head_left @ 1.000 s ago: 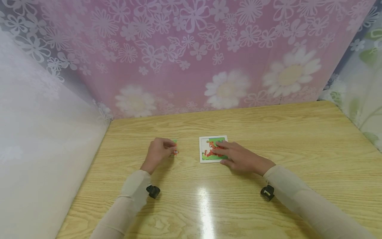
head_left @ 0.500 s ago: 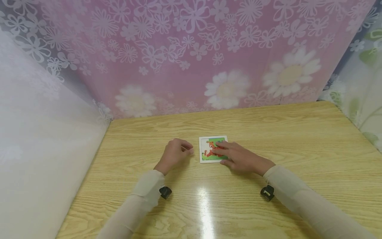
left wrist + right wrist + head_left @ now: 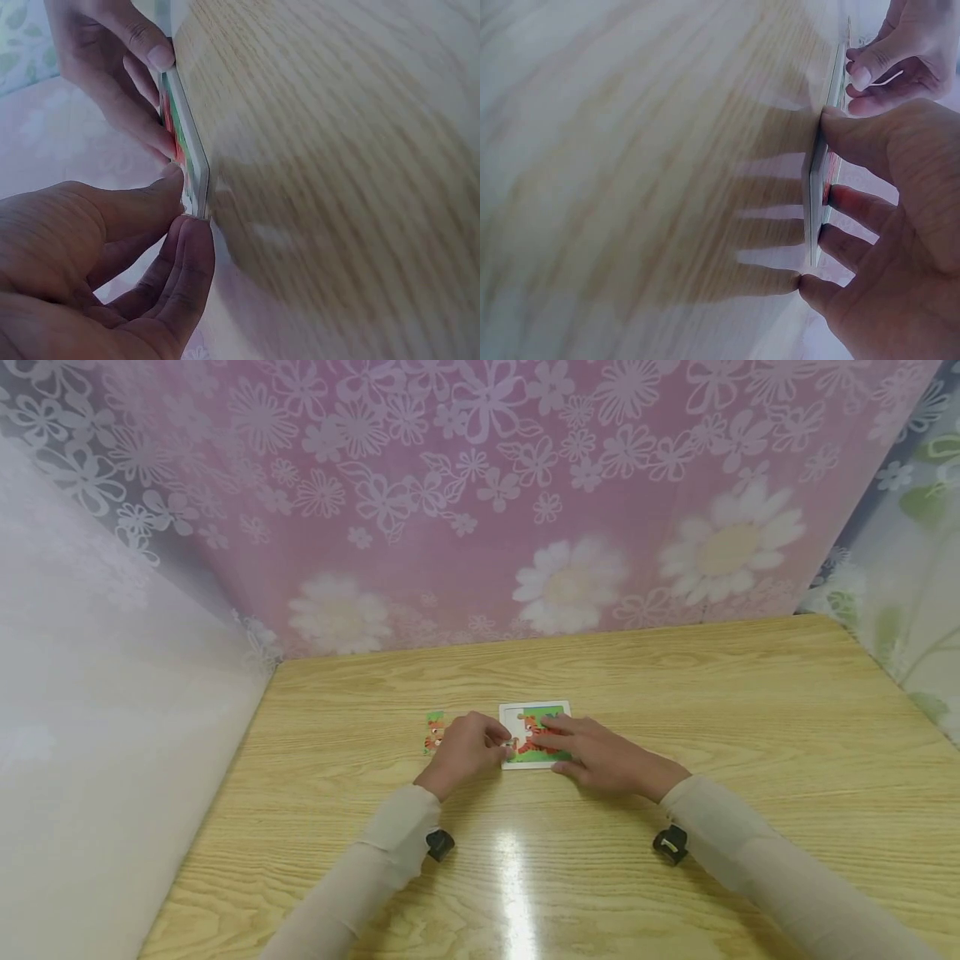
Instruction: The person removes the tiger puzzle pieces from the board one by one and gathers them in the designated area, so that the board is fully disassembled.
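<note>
A small square jigsaw puzzle in a white frame (image 3: 534,704) lies on the table, with an orange tiger on green filling its right side and a white gap at upper left. My right hand (image 3: 603,753) rests on it, fingers spread over the picture and thumb at the near edge. At the puzzle's left edge, my left hand (image 3: 467,747) pinches a small puzzle piece (image 3: 889,79), mostly hidden by the fingers; its thin white edge shows in the right wrist view. Left of that hand lies a loose puzzle piece (image 3: 433,731) with an orange animal face, partly covered.
The wood-grain table (image 3: 675,693) extends around the puzzle on all sides. A pink flowered cloth (image 3: 450,568) hangs behind its far edge, and a pale sheet (image 3: 112,693) stands along the left. Small black cameras (image 3: 670,844) are strapped to both wrists.
My left hand has moved right, from the loose pieces to the puzzle's left edge, bringing a piece along. One loose piece is uncovered again behind it. The right hand has stayed put.
</note>
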Demonstrator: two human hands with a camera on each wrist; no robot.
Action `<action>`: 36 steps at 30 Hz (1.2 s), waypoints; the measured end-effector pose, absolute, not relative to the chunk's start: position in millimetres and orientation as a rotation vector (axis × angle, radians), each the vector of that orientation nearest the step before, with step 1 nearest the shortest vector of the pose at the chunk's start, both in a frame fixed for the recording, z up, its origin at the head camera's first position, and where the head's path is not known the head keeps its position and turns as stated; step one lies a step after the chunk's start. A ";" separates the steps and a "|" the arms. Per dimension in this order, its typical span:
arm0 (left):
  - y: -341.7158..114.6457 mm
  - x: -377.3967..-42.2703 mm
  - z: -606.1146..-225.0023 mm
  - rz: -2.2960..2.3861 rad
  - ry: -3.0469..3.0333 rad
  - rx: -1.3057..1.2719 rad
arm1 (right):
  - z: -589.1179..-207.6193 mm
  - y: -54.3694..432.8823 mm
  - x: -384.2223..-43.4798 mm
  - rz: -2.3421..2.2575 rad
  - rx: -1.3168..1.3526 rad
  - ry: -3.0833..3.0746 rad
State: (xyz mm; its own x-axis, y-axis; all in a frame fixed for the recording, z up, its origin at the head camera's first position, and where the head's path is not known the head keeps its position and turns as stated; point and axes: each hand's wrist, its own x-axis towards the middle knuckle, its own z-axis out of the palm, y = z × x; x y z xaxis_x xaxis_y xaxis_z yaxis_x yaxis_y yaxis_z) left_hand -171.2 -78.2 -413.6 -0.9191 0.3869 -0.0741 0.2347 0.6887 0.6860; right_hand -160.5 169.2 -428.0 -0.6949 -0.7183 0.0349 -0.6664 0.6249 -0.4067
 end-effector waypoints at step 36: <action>-75.0 -173.7 -419.7 1.008 2.692 0.447 | -430.4 175.4 -157.4 -0.678 -1.107 2.724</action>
